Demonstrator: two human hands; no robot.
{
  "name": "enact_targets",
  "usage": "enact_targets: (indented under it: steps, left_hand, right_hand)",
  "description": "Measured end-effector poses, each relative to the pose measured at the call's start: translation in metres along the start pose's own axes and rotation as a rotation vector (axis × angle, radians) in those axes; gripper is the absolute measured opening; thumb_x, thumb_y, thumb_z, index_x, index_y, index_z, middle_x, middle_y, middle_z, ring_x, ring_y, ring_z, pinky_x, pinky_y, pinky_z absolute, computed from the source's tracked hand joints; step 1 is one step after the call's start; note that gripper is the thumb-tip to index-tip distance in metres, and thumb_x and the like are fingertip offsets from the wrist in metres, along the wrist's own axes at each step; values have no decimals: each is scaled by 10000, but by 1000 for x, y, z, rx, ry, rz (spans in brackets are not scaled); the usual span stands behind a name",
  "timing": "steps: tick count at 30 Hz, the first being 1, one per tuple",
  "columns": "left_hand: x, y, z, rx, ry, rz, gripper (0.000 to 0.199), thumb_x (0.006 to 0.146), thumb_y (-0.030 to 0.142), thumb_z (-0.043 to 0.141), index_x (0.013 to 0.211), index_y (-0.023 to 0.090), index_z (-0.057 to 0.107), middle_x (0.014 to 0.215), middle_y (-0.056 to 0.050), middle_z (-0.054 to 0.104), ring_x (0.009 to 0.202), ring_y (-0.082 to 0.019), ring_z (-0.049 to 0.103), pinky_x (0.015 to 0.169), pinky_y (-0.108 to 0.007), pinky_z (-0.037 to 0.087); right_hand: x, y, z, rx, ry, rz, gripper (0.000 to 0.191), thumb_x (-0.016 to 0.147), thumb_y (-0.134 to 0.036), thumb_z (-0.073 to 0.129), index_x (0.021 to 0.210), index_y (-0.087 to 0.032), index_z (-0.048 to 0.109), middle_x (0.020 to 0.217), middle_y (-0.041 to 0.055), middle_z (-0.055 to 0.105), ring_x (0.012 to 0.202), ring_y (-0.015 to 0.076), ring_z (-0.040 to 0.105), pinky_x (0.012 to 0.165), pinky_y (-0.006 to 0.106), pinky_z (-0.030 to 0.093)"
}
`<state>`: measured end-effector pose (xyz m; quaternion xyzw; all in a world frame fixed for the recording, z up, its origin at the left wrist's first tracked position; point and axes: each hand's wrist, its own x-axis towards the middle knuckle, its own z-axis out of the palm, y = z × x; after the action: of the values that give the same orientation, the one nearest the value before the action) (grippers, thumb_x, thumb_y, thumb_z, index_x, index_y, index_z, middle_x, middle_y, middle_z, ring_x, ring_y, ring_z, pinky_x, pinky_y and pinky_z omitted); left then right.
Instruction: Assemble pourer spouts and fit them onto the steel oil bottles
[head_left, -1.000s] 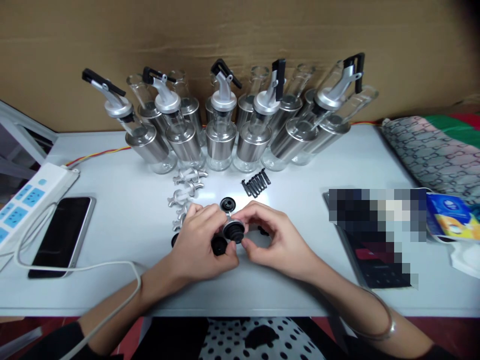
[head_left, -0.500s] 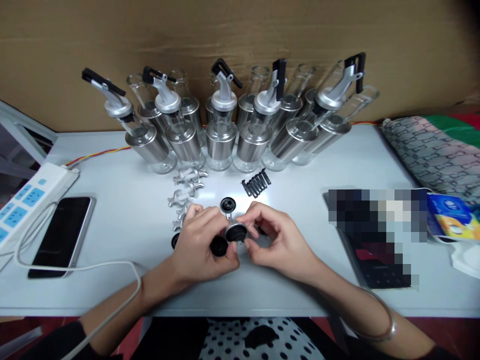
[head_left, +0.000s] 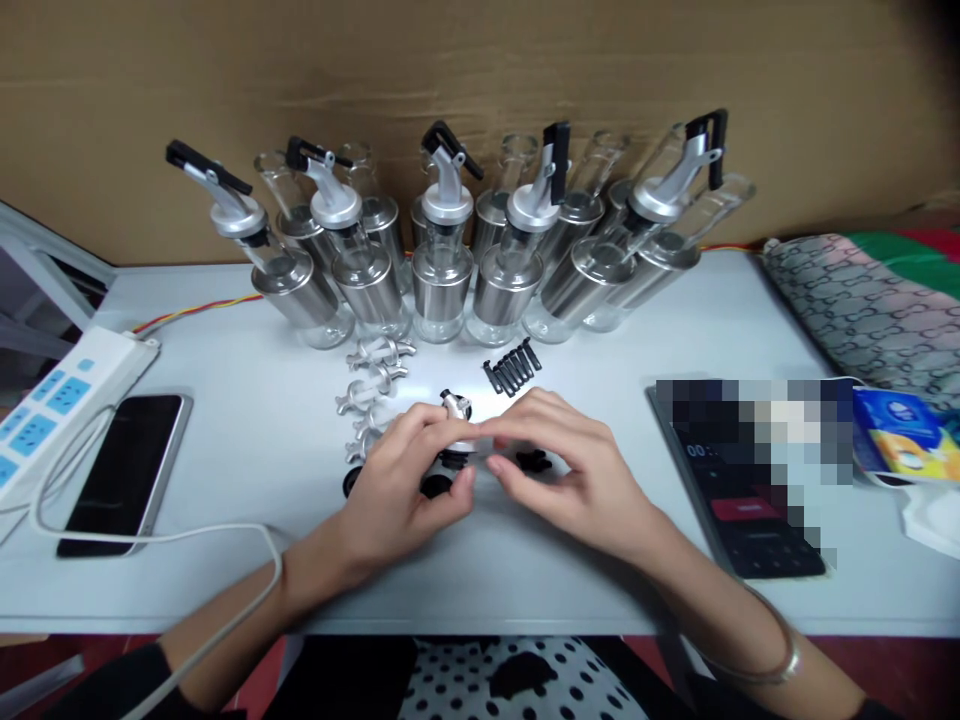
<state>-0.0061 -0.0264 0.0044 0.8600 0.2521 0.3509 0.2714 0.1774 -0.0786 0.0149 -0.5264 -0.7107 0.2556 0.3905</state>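
A silver pourer spout (head_left: 455,405) with a black ribbed stopper (head_left: 456,458) is between my hands, tilted with the stopper towards me. My left hand (head_left: 405,470) is curled around it, the index finger across its silver collar and the thumb below. At the collar's right edge, the index fingertip of my right hand (head_left: 566,465) meets the left one; the right thumb is apart, with nothing visible in its grasp. Under my left hand, a round black cap (head_left: 436,486) is partly hidden. Small black parts (head_left: 533,461) lie beside the right fingers.
Several silver spouts (head_left: 377,351) lie left of my hands, and a row of black levers (head_left: 513,367) lies beyond. Glass and steel bottles (head_left: 442,290) stand behind, some with pourers. A phone (head_left: 124,470) and power strip (head_left: 45,415) are left; a dark device (head_left: 739,500) is right.
The pourer has turned, so its spout now points up and away from me. My right thumb and fingers have come off the stopper, and my left thumb has lifted slightly.
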Motion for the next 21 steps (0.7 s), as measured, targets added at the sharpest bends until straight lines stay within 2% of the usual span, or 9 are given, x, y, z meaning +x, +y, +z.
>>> enact_targets:
  steps: [3,7,10,14,17,21]
  left_hand:
    - [0,0,-1,38,-12,-24,206,817,112,504,995,214,523,888,-22,532,814,-141,548,708,-260,474]
    - [0,2,-2,70,-27,-39,197,819,60,466,927,210,535,939,-30,513,774,-121,529,690,-248,462]
    - [-1,2,-1,88,-34,-33,210,831,66,476,964,216,538,982,-36,516,794,-120,539,705,-248,468]
    - [-3,0,2,50,-2,-21,315,816,71,497,1089,228,481,991,-41,557,899,-151,578,784,-284,494]
    - [-4,-1,3,54,25,-66,447,795,76,506,1204,230,415,1021,-50,597,948,-172,610,815,-311,511]
    - [-6,-1,4,103,-1,-119,516,791,107,507,1277,224,379,1034,-55,622,957,-174,637,826,-304,524]
  right_hand:
    - [0,8,1,-336,-39,99,271,890,-224,520,1111,-159,661,830,84,661,821,231,537,742,387,409]
    - [-2,21,7,-558,-107,211,353,898,-245,494,1193,-105,628,897,137,653,847,269,501,736,399,398]
    - [-2,22,7,-591,-135,236,274,889,-242,509,1061,-118,682,873,132,651,850,274,505,728,390,389]
    - [-1,22,2,-574,-81,266,172,872,-212,541,791,-154,681,810,100,646,817,250,527,714,370,375]
    - [0,24,0,-594,-41,291,104,839,-193,587,764,-168,656,801,82,657,793,241,541,694,358,360]
    - [0,24,-1,-496,-100,309,58,811,-217,631,778,-182,663,792,57,666,795,228,575,702,349,372]
